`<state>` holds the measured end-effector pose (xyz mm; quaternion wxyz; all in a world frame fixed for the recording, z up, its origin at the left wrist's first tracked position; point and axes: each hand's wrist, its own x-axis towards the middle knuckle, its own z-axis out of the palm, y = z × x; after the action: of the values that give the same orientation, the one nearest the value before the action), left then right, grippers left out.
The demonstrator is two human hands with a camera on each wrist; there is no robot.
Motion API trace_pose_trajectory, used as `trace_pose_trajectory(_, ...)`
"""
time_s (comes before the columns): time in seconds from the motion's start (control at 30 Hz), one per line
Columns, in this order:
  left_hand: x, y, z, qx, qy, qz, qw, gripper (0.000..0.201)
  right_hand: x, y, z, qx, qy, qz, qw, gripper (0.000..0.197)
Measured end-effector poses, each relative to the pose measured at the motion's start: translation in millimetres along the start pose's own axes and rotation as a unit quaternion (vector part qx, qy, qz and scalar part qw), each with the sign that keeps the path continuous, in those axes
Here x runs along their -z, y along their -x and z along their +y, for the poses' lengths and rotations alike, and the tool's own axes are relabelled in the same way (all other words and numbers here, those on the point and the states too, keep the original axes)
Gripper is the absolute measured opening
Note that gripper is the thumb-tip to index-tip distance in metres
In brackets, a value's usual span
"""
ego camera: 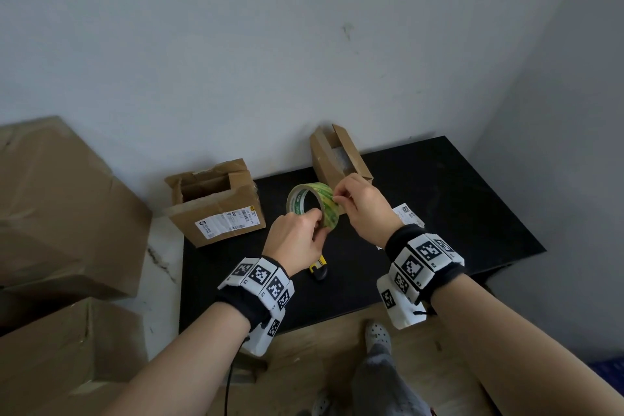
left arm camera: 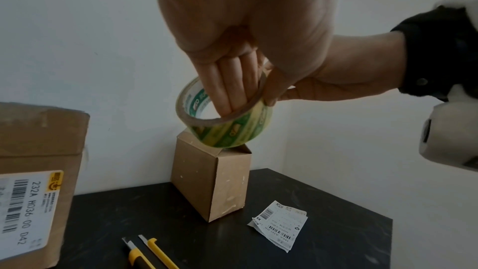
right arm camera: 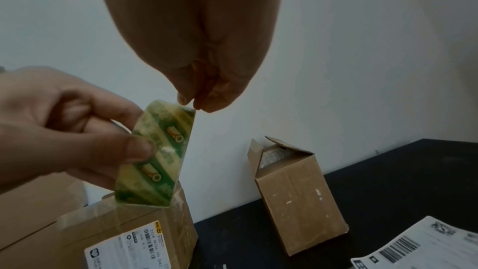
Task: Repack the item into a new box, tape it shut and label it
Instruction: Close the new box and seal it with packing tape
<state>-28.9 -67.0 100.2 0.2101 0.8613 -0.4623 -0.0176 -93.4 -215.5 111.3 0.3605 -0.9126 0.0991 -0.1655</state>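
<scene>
A roll of green-and-yellow printed tape is held up over the black table. My left hand grips it, fingers through the core and thumb on the outside. My right hand pinches the tape's loose edge at the roll's upper rim with its fingertips. Behind the roll, against the wall, stands the small brown box, flaps up, with bubble wrap showing inside. A printed label lies flat right of my right hand.
The older opened box with a shipping sticker stands at the table's left end. Yellow utility knives lie near the front edge under my left hand. Large cardboard boxes are stacked at the left. A wall runs right behind the table.
</scene>
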Motion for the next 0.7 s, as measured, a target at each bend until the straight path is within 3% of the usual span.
trace_pose_trajectory(0.23,-0.7,-1.8,2.3,0.031,0.053,-0.016,0.998,0.014,1.4,2.7,3.2,-0.019,-0.032,-0.011,0.999,0.008)
trace_pose_trajectory(0.37,-0.5,-1.7,-0.1,0.013,0.04,-0.005,0.999,0.013,1.3,4.1,5.7,-0.07,-0.078,-0.002,0.994,0.005)
trace_pose_trajectory(0.5,1.2,-2.0,-5.0,-0.008,0.007,-0.006,1.0,0.014,1.1,4.6,5.1,-0.102,-0.094,0.016,0.99,0.029)
trace_pose_trajectory(0.7,-4.1,-5.5,-2.1,0.03,0.056,-0.003,0.998,0.014,-1.8,1.9,7.3,-0.041,-0.02,0.055,0.997,0.008)
